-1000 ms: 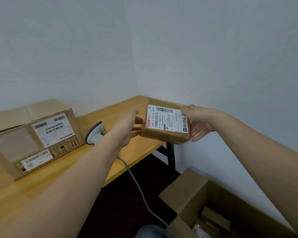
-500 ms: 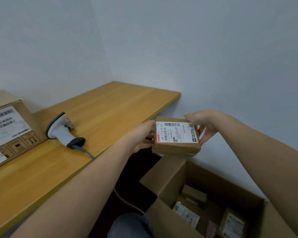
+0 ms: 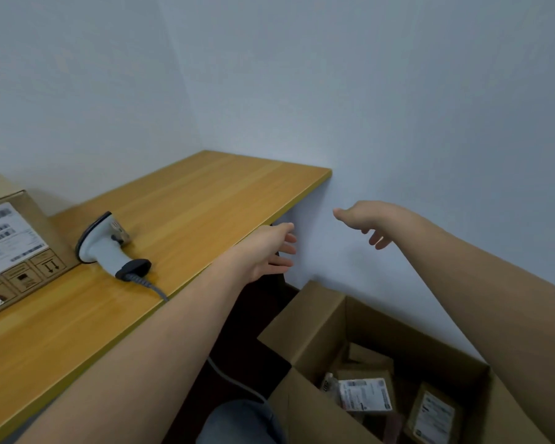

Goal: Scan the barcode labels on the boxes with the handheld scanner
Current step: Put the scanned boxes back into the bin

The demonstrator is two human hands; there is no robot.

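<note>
My left hand and my right hand hover empty, fingers loosely spread, past the table's right end above the open carton on the floor. Inside the carton lies the small brown box with a white barcode label, among other labelled parcels such as a brown parcel at its right. The white handheld scanner lies on the wooden table, its grey cable running over the front edge. A large cardboard box with barcode labels stands at the table's left.
White walls close off the corner behind the table and to the right. The scanner cable hangs down beside my knee. A dark table leg stands below my left hand.
Both hands held the small labelled box over the carton; now they are empty and apart, and the box lies inside the carton. The view has swung slightly right and down.
</note>
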